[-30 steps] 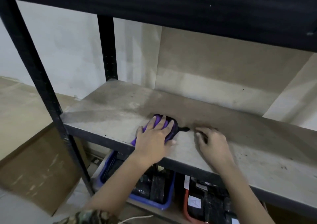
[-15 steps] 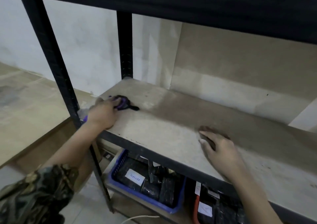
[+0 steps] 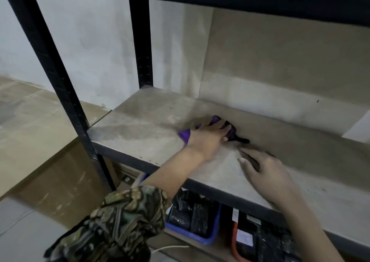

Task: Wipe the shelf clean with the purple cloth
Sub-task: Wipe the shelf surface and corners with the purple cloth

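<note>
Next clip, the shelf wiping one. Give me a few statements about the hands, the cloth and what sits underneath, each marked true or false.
1. The left hand presses the purple cloth onto the shelf. True.
2. The right hand holds a spray bottle. False: it lies flat on the shelf, holding nothing.
3. A blue bin sits below the shelf. True.
4. The cloth lies at the shelf's far right end. False: it is left of the right hand.

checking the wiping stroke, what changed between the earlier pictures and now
The left hand slid the purple cloth from mid-shelf out to the shelf's left front corner, then back toward the middle, close to the right hand. It kept the cloth pressed down throughout; nothing was picked up or let go. The right hand stayed flat on the shelf, and the blue bin below stayed put.
</note>
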A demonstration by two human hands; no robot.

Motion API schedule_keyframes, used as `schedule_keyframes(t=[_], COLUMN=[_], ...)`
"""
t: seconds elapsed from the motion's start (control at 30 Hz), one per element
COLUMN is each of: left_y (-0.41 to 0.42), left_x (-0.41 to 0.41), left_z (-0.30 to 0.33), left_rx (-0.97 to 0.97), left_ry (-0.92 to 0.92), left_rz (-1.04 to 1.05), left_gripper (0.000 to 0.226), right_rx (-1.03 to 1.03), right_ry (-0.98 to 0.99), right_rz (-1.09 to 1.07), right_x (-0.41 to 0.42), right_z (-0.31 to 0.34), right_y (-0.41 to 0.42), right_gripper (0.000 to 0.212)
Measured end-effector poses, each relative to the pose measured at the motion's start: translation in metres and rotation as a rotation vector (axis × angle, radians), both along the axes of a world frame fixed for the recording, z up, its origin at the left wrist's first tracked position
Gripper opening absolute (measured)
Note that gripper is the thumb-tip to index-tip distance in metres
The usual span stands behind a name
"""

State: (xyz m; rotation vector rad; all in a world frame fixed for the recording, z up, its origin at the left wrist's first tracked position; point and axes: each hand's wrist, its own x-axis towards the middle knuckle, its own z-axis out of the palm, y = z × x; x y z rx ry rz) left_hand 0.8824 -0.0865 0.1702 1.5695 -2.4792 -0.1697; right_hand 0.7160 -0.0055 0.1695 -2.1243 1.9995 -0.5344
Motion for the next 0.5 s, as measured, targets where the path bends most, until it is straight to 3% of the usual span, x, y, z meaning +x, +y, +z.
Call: schedule_keyframes(t=[0.13, 0.27, 0.5], left_y=[-0.016, -0.05, -0.067], left_x=[0.016, 0.078, 0.217], left_z=[-0.006, -0.003, -0.009], left_rx=[0.037, 0.009, -0.188], left_ry=[0.009, -0.049, -0.109], left_rz=[-0.004, 0.36, 0.626], left_gripper=[0.047, 0.039, 0.019], right_rx=[0.001, 0.002, 0.005], right_ry=[-0.011, 0.0, -0.016], right_rz=[0.001, 0.017, 0.015], right_x=[0.001, 0.0, 0.0], right_z=[0.001, 0.003, 0.002], right_y=[0.0, 0.001, 0.002], right_gripper=[0.039, 0.039, 0.039])
